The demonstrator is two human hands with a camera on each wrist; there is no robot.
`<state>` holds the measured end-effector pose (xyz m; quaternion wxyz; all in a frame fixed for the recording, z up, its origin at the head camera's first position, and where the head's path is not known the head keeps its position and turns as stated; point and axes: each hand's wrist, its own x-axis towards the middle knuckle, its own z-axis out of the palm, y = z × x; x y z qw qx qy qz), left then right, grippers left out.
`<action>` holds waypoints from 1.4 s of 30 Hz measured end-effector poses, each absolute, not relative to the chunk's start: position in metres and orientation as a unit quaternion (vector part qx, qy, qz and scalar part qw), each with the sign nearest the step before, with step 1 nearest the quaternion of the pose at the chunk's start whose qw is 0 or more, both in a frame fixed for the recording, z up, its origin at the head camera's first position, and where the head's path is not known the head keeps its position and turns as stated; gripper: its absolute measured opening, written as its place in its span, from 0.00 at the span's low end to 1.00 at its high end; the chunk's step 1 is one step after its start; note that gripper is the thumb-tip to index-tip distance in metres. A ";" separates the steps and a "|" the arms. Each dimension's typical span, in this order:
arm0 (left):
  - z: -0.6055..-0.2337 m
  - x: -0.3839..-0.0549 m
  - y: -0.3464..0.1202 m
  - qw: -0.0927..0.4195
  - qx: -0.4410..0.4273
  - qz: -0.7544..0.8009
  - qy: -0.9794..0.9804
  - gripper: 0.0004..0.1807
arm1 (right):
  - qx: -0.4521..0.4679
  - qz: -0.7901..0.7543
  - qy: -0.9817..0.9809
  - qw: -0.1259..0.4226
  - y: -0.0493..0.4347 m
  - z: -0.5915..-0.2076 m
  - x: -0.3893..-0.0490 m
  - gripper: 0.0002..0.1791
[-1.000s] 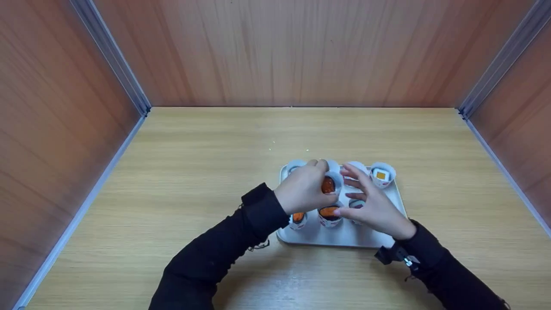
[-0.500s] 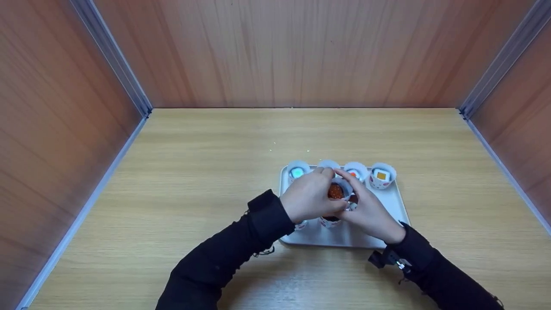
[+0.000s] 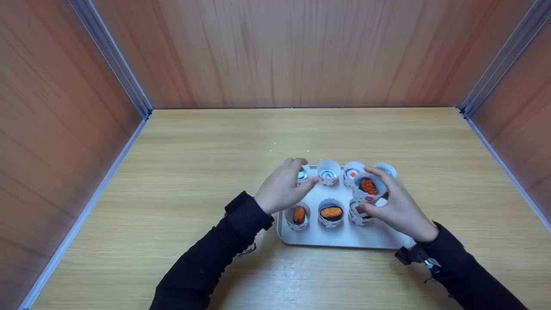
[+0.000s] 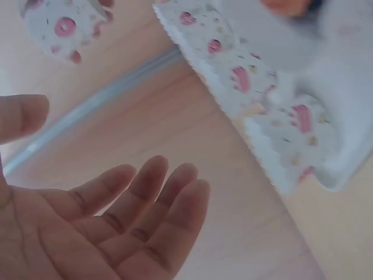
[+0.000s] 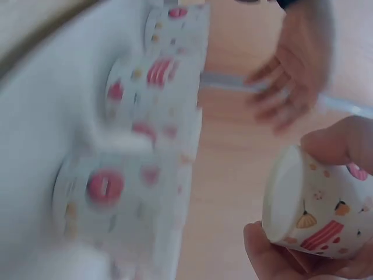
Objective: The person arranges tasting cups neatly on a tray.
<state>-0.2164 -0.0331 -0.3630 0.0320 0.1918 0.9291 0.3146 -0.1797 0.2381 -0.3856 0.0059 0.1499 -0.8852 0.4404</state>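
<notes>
My right hand (image 3: 402,209) holds a small white paper cup (image 3: 366,197) with printed pink motifs, raised above the right part of the white tray (image 3: 344,238). A red roe sushi piece (image 3: 368,186) sits inside it. In the right wrist view, thumb and fingers wrap this cup (image 5: 326,210) from both sides. My left hand (image 3: 280,185) is empty, fingers spread, over the tray's back left corner; the left wrist view shows its bare palm (image 4: 105,233). It partly hides a cup with something green (image 3: 302,175). Below the held cup stands another cup (image 3: 358,217), partly covered by my right fingers.
Two front cups (image 3: 298,217) hold orange-topped dark sushi pieces (image 3: 331,212). Along the back stand a cup with a blue-and-pink piece (image 3: 328,175), one with a red-centred white piece (image 3: 352,174) and another cup (image 3: 386,168) behind my right hand. Wooden panels (image 3: 284,51) enclose the table.
Both hands met around the roe cup half a second ago. Now my left hand has let go and moved left, while my right hand has carried the cup to the right.
</notes>
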 end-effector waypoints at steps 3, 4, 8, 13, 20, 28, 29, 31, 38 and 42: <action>-0.372 -0.224 -0.045 0.023 0.168 0.330 0.929 0.32 | 0.136 0.422 -0.896 0.022 0.254 -0.385 -0.178 0.40; -0.375 -0.227 -0.048 0.020 0.160 0.332 0.929 0.31 | 0.132 0.419 -0.898 0.026 0.260 -0.386 -0.177 0.40; -0.390 -0.234 -0.058 0.012 0.133 0.321 0.938 0.33 | 0.121 0.410 -0.903 0.044 0.279 -0.390 -0.175 0.39; -0.406 -0.237 -0.064 0.040 0.111 0.299 0.947 0.35 | 0.109 0.397 -0.910 0.042 0.294 -0.397 -0.176 0.38; -0.424 -0.238 -0.067 0.069 0.119 0.269 0.953 0.28 | 0.088 0.371 -0.924 -0.020 0.302 -0.407 -0.181 0.39; -0.428 -0.240 -0.064 0.093 0.132 0.280 0.946 0.20 | 0.087 0.355 -0.928 -0.078 0.300 -0.418 -0.184 0.38; -0.428 -0.240 -0.064 0.095 0.131 0.283 0.945 0.20 | 0.091 0.351 -0.928 -0.080 0.299 -0.420 -0.184 0.37; -0.428 -0.240 -0.063 0.100 0.127 0.283 0.945 0.21 | 0.098 0.345 -0.930 -0.082 0.298 -0.422 -0.185 0.37; -0.428 -0.240 -0.061 0.104 0.124 0.270 0.949 0.23 | 0.099 0.330 -0.934 -0.095 0.296 -0.427 -0.186 0.37; -0.429 -0.240 -0.061 0.105 0.121 0.274 0.948 0.23 | 0.099 0.326 -0.935 -0.100 0.296 -0.429 -0.187 0.37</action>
